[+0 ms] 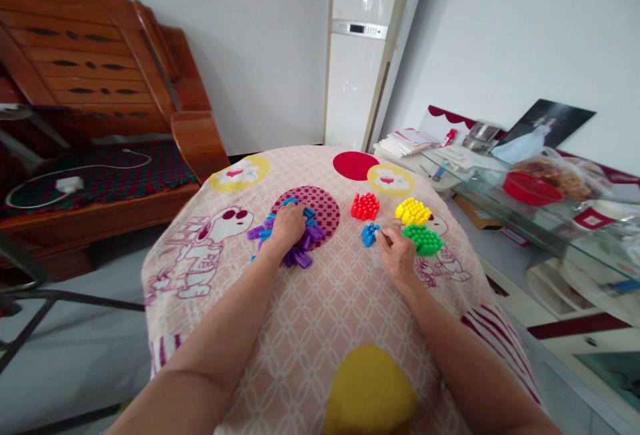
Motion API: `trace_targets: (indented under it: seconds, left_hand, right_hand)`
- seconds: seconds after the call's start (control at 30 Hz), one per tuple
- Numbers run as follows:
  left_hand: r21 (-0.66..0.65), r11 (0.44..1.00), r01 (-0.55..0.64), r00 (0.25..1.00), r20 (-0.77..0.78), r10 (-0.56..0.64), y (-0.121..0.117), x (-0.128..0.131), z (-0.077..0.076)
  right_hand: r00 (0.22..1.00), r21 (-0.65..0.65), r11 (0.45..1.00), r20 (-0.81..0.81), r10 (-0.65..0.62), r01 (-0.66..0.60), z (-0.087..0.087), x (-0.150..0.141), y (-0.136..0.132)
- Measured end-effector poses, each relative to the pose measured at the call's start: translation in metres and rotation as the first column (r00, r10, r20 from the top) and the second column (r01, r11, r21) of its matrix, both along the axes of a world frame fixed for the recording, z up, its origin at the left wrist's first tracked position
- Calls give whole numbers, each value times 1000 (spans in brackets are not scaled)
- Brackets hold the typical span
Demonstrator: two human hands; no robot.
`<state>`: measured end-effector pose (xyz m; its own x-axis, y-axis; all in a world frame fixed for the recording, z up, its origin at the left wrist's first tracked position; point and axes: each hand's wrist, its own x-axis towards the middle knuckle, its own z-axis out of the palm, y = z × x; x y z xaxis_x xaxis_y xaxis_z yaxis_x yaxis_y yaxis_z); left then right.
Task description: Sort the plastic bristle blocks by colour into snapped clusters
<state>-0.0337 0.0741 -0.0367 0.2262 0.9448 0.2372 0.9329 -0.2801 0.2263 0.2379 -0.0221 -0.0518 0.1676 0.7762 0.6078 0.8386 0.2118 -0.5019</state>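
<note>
Our two forearms lie nearest the camera, reaching in over the near side of the tablecloth, a large yellow patch printed between them. Toward the left edge of the cloth, our left hand rests on a loose pile of blue and purple pieces, fingers bent down into it; we cannot tell whether they close on any piece. Part of the pile covers a checked crimson circle. Closer to the right edge, our right hand has thumb and fingertips drawn together in a pinch at the right side of a small blue cluster; whether a piece sits between them is too small for us to tell. Three more clusters stand about it: the red cluster just beyond toward the far edge, the yellow cluster farther right, and the green cluster just beside our right hand, nearest the right edge. Past that edge we see a glass shelf bearing a red bowl; past the left edge, a wooden bench.
</note>
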Motion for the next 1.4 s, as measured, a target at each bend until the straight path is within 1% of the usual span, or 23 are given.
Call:
trace_targets:
  seconds: [0.1, 0.17, 0.27, 0.33, 0.4, 0.47, 0.53, 0.63, 0.77, 0.9, 1.0, 1.2, 1.3, 1.4]
  left_hand:
    - [45, 999, -11, 994, 111, 6, -2, 0, 2]
    - [86, 996, -2, 984, 179, -13, -2, 2, 5]
    - [152, 988, 34, 964, 254, -72, -7, 10, 11]
    - [188, 980, 67, 943, 308, -124, -15, 19, 16]
    - [191, 975, 112, 914, 365, -176, -25, 30, 21]
    - [155, 973, 171, 882, 417, -221, -36, 44, 24]
    - [107, 967, 232, 850, 461, -255, -45, 58, 23]
    - [70, 957, 281, 824, 493, -278, -52, 77, 17]
    - [36, 947, 320, 808, 511, -293, -52, 94, 6]
    - [-13, 935, 353, 780, 556, -287, -51, 99, -1]
    - [-51, 931, 362, 756, 601, -261, -51, 100, -3]
    - [-141, 904, 403, 719, 660, -218, -51, 101, -3]
    - [-154, 894, 421, 699, 683, -212, -52, 103, -5]
    - [-148, 895, 422, 701, 679, -218, -52, 103, -4]
  right_hand:
    - [998, 25, 1000, -68, 9, -8, 2, 3, 0]
    - [996, 39, 999, -88, 9, -6, 3, 3, 0]
    - [995, 50, 999, -98, 6, -1, 4, 3, 0]
    - [994, 50, 999, -104, 9, -4, 3, 3, 1]
    - [994, 49, 999, -112, 8, -3, 3, 3, 1]
    - [993, 48, 999, -115, 0, 5, 3, 3, 1]
    - [993, 42, 999, -113, -11, 16, 4, 4, 1]
    - [995, 16, 1000, -100, -22, 24, 5, 3, 0]
    - [997, -16, 1000, -75, -27, 26, 6, 3, -1]
    - [997, -28, 999, -69, -29, 28, 6, 4, 0]
    - [998, -53, 998, -60, -27, 24, 4, 5, 2]
    - [997, -157, 985, 39, -59, 65, -4, 7, 7]
    - [997, -159, 985, 64, -53, 63, -6, 8, 9]
    - [998, -158, 986, 36, -43, 48, -7, 8, 8]
